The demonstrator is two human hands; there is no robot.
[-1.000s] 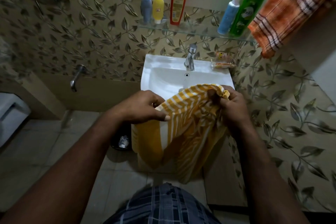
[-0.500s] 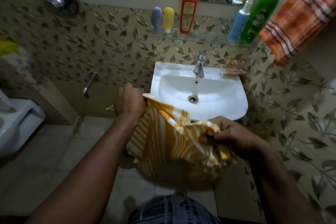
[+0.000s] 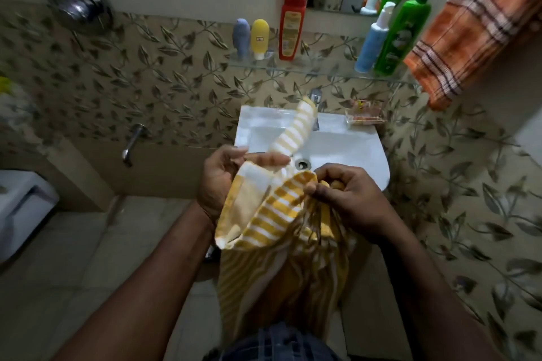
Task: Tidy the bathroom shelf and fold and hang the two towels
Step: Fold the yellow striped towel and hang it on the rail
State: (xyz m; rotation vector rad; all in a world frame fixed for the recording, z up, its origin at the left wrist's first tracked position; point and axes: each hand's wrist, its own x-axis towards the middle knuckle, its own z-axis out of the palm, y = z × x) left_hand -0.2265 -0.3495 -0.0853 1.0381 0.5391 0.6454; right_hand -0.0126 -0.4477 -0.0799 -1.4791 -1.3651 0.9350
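Two hands hold one yellow towel [image 3: 272,214] between them, in front of the white sink [image 3: 352,149]. The cloth has yellow and white stripes with a plain white band at its edge, and most of it hangs down below the hands in loose folds. The left hand [image 3: 223,179] pinches the white-banded edge between thumb and fingers. The right hand [image 3: 349,199], close beside it, has its fingers curled round a bunched striped fold. One blurred strip of towel stands up beyond the left hand, over the basin.

Beyond and above the hands, a glass shelf [image 3: 322,72] carries a red bottle [image 3: 291,28] with a yellow label, a yellow tube [image 3: 259,36] and a green bottle [image 3: 401,35]. None of their writing can be read. An orange striped towel [image 3: 469,29] hangs up to the right of the right hand.

Half a second ago the hands were further apart, the left clenched on a corner out beside the sink, and no strip rose over the basin.
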